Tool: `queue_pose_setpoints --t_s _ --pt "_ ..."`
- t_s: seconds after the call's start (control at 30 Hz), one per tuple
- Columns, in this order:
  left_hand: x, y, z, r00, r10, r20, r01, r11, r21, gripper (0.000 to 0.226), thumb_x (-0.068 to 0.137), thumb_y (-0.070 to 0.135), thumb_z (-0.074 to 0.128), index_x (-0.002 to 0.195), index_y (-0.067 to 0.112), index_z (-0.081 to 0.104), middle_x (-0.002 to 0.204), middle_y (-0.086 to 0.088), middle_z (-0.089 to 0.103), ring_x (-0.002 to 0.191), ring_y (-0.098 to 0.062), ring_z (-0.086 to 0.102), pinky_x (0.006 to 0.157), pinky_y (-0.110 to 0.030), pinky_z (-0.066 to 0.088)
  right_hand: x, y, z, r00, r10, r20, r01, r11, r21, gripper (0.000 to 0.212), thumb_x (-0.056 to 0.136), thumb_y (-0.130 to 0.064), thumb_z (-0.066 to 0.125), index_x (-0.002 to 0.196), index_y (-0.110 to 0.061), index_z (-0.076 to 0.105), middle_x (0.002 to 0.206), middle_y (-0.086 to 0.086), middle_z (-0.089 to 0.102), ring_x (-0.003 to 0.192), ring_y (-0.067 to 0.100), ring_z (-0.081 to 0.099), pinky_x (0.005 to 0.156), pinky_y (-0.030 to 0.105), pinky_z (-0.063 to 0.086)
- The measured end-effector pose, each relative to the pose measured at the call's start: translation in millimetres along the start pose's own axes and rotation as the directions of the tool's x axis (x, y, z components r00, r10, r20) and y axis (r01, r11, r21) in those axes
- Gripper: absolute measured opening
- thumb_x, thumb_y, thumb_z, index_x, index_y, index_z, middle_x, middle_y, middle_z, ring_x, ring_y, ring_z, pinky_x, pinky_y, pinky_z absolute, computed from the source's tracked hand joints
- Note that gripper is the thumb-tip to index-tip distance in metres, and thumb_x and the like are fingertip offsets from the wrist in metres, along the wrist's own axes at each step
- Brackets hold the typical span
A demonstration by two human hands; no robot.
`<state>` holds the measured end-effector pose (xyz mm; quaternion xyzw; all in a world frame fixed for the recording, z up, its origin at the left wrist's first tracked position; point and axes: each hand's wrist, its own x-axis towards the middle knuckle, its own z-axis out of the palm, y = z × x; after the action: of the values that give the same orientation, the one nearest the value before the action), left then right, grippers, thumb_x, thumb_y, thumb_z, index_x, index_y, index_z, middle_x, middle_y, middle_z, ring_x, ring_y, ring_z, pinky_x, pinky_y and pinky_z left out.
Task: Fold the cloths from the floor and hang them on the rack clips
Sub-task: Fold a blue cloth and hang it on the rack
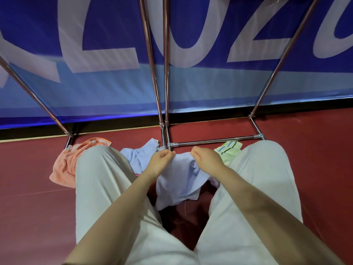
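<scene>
A pale lavender cloth (177,184) hangs between my knees, held up by its top edge. My left hand (160,161) pinches its left corner and my right hand (207,159) pinches its right corner, both fists closed on the fabric. On the red floor lie an orange towel (64,167) at the left, a light blue cloth (140,155) behind my left hand, and a pale green cloth with stripes (230,151) at the right. The chrome rack (210,141) stands just beyond, its poles rising out of the frame; its clips are out of view.
My knees in light grey trousers (99,178) flank the cloth as I crouch. A blue banner with large white letters (114,54) stands behind the rack. The rack's base bars (165,136) rest on the red floor (28,207) close to my hands.
</scene>
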<state>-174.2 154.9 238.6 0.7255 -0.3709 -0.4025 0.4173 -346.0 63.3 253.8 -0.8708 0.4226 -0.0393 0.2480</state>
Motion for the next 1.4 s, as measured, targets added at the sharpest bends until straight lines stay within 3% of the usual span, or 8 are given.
queue_pose_setpoints --t_s 0.2,0.4,0.6,0.77,0.87,0.97,1.23,1.4 --pt "-4 -31 -10 0.978 -0.116 0.175 0.069 0.965 0.252 0.038 0.093 0.038 0.053 0.063 0.016 0.044 0.065 -0.004 0.044 0.064 -0.019 0.045 0.065 -0.04 0.046 0 23 6 0.995 0.104 0.001 -0.103 0.987 -0.123 0.023 0.101 -0.029 0.031 0.089 -0.017 0.047 0.083 0.009 0.058 0.081 0.032 0.055 0.064 0.034 0.034" --pt "-5 -34 -15 0.974 -0.165 0.157 0.069 0.872 0.485 0.036 0.095 0.042 0.053 0.07 0.016 0.051 0.075 -0.006 0.061 0.071 -0.02 0.053 0.07 -0.03 0.042 4 48 -9 0.895 0.402 -0.195 -0.362 0.908 0.211 0.024 0.099 -0.022 0.033 0.09 -0.011 0.052 0.085 0.007 0.054 0.083 0.029 0.052 0.07 0.036 0.039" --pt "0 -27 -19 0.97 -0.215 0.116 0.209 0.976 0.059 0.039 0.084 0.056 0.063 0.083 0.018 0.057 0.078 -0.005 0.048 0.071 -0.014 0.045 0.057 -0.024 0.033 -2 64 -24 0.749 0.617 -0.241 -0.405 0.715 0.57 0.028 0.099 -0.016 0.037 0.08 -0.006 0.055 0.086 0.012 0.053 0.083 0.025 0.049 0.072 0.033 0.036" --pt "11 -19 -20 0.959 -0.261 0.111 0.282 0.922 -0.264 0.044 0.09 0.044 0.06 0.104 0.003 0.07 0.103 -0.014 0.071 0.094 -0.021 0.065 0.082 -0.034 0.049 -7 66 -28 0.765 0.603 -0.226 -0.379 0.706 0.599 0.027 0.098 -0.014 0.039 0.088 0.002 0.059 0.087 0.013 0.055 0.083 0.025 0.05 0.076 0.035 0.04" --pt "16 -26 -23 0.888 -0.412 0.205 0.455 0.854 -0.254 0.039 0.095 0.037 0.055 0.112 0.003 0.065 0.109 -0.015 0.068 0.101 -0.026 0.064 0.089 -0.038 0.049 -8 63 -33 0.755 0.621 -0.21 -0.324 0.632 0.704 0.027 0.099 -0.02 0.041 0.09 -0.003 0.06 0.087 0.01 0.057 0.084 0.023 0.051 0.074 0.034 0.042" --pt "12 -33 -19 0.846 -0.496 0.196 0.52 0.849 -0.096 0.04 0.097 0.028 0.053 0.116 -0.007 0.059 0.104 -0.019 0.067 0.088 -0.029 0.064 0.074 -0.036 0.052 -9 58 -39 0.759 0.622 -0.191 -0.282 0.579 0.765 0.028 0.1 -0.025 0.041 0.092 -0.007 0.061 0.088 0.009 0.058 0.081 0.021 0.052 0.064 0.028 0.04" --pt "10 -33 -26 0.891 -0.416 0.181 0.445 0.877 -0.18 0.022 0.091 0.017 0.063 0.096 -0.004 0.068 0.101 -0.021 0.069 0.097 -0.032 0.065 0.095 -0.043 0.051 -10 56 -35 0.769 0.608 -0.198 -0.303 0.62 0.724 0.038 0.1 -0.02 0.04 0.062 -0.016 0.039 0.063 -0.001 0.04 0.062 0.015 0.037 0.059 0.031 0.031" --pt "2 -27 -19 0.966 -0.255 -0.041 0.244 0.953 -0.182 0.009 0.091 0.015 0.062 0.086 0.008 0.063 0.079 -0.002 0.061 0.075 -0.012 0.056 0.068 -0.019 0.047 -11 53 -35 0.762 0.62 -0.187 -0.322 0.614 0.721 0.039 0.099 -0.02 0.041 0.06 -0.015 0.036 0.061 0.0 0.038 0.058 0.013 0.035 0.058 0.031 0.03"
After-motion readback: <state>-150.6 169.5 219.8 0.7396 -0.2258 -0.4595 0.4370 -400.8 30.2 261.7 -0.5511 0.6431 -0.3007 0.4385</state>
